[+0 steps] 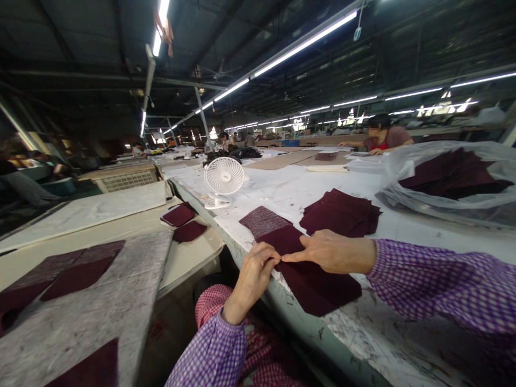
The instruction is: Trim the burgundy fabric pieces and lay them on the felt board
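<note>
My left hand [253, 271] is closed in a pinch at the near edge of a maroon fabric piece [320, 290] on the white table [282, 185]. The index finger of my right hand [330, 251] reaches out to the same spot, almost touching my left fingertips; its other fingers are curled underneath, partly hidden. Under and behind my hands, another maroon piece with a speckled grey end [262, 221] lies flat. A stack of maroon pieces [338, 212] sits just beyond my right hand.
A white fan [223, 176] stands beyond the fabric. At the right is a clear plastic bag [443, 209] of maroon pieces. Lower left, a grey board [100, 301] bears more fabric. A person [389, 137] leans over the table's far side.
</note>
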The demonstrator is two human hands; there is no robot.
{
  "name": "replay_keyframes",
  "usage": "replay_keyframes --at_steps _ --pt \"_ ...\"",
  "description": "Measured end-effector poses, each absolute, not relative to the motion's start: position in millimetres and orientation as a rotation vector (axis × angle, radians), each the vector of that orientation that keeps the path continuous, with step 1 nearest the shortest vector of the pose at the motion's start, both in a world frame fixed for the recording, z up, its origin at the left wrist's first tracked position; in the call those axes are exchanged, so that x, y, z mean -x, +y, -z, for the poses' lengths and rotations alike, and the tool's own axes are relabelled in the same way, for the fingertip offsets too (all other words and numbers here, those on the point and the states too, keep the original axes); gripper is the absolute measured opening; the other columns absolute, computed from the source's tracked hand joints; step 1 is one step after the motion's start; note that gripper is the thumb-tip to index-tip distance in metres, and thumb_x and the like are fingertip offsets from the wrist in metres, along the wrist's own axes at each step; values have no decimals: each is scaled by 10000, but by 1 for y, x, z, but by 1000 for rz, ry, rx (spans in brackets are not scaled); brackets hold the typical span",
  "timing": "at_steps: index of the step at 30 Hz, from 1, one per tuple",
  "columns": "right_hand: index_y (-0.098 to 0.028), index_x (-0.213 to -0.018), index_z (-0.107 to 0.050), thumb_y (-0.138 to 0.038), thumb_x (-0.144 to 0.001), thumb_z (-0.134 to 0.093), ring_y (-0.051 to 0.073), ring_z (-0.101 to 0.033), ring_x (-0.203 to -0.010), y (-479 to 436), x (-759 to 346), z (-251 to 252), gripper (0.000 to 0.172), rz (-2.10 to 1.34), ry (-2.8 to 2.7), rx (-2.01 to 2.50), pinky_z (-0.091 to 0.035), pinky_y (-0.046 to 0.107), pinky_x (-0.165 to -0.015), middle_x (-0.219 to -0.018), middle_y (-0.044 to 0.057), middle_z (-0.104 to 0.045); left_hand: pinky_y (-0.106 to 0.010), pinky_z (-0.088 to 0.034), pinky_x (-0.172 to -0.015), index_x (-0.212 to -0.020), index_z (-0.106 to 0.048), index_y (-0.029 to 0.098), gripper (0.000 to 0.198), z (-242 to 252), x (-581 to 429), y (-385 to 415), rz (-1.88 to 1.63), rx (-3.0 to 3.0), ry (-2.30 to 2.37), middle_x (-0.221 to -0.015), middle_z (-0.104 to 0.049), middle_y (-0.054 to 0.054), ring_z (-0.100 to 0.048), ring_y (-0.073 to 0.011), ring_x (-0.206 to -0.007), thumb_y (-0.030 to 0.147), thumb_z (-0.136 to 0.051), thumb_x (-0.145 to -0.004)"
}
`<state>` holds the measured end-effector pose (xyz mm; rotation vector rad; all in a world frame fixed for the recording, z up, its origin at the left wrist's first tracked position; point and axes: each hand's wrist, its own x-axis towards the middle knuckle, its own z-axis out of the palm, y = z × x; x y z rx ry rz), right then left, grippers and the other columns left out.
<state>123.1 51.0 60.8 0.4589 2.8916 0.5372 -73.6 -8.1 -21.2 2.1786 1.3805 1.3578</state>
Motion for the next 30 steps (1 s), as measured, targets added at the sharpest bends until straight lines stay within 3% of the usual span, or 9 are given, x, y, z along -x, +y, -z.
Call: replay_keyframes --at_steps 5,9,13,16,21,23,26,28,30 --pt "-355 -1361 -409 -92 -864 -419 106 -415 -533 53 -126 -55 562 -540 2966 -434 -261 251 -518 -849 67 -532 -294 -457 -804 -987 -587 180 206 26 77 -8 -1436 -2051 1410 -922 -631 -48 -587 -160 -875 153 -403 -898" --pt "-259 -1337 -446 -294 -858 -549 192 -525 -777 68 -134 -54 491 -185 3017 -694 -376 295 -690 -916 70 -560 -308 -459 -813 -965 -579 180 204 23 75 -10 -1382 -2148 1477 -927 -627 -55 -578 -173 -895 134 -395 -889" --pt "-164 -947 -631 -359 -771 -632 202 -513 -835 81 -136 -54 263 312 3012 -796 -387 320 -771 -832 44 -584 -350 -453 -825 -952 -577 178 170 15 71 -12 -1215 -2339 1574 -917 -623 -61 -565 -198 -885 150 -428 -878" --pt "-143 -765 -604 -330 -765 -601 175 -517 -756 92 -140 -59 188 587 3072 -707 -400 298 -709 -792 44 -585 -358 -455 -804 -936 -575 178 160 10 69 -13 -1130 -2399 1610 -892 -614 -63 -559 -205 -864 180 -422 -891" --pt "-164 -977 -535 -338 -794 -518 197 -590 -847 136 -178 -68 253 1064 3113 -1129 -459 295 -725 -935 70 -638 -400 -439 -816 -1006 -568 174 302 4 63 -14 -984 -2492 1680 -943 -596 -77 -532 -245 -902 408 -581 -816" --pt "-165 -1071 -514 -297 -796 -491 210 -601 -863 157 -198 -66 305 887 3091 -1495 -471 330 -751 -960 79 -640 -405 -431 -813 -997 -575 184 311 2 57 -14 -908 -2559 1734 -945 -592 -71 -518 -254 -906 410 -616 -787" --pt "-136 -1159 -523 -281 -764 -561 277 -569 -964 177 -218 -57 422 49 2951 -1966 -431 421 -857 -1058 143 -607 -390 -419 -768 -870 -597 192 133 0 47 -12 -804 -2668 1782 -879 -588 -64 -511 -247 -858 310 -585 -811" --pt "-110 -1171 -545 -305 -769 -576 332 -529 -1030 177 -220 -54 448 -345 2880 -1972 -403 471 -883 -1148 190 -556 -389 -410 -757 -793 -595 180 86 -1 42 -9 -798 -2707 1798 -835 -586 -71 -516 -242 -831 233 -535 -825" --pt "-111 -1150 -575 -311 -799 -540 331 -529 -1027 169 -214 -54 406 -427 2934 -1868 -409 462 -875 -1163 185 -552 -374 -409 -749 -740 -595 170 137 -1 40 -5 -851 -2680 1794 -797 -590 -75 -528 -232 -806 164 -487 -824"
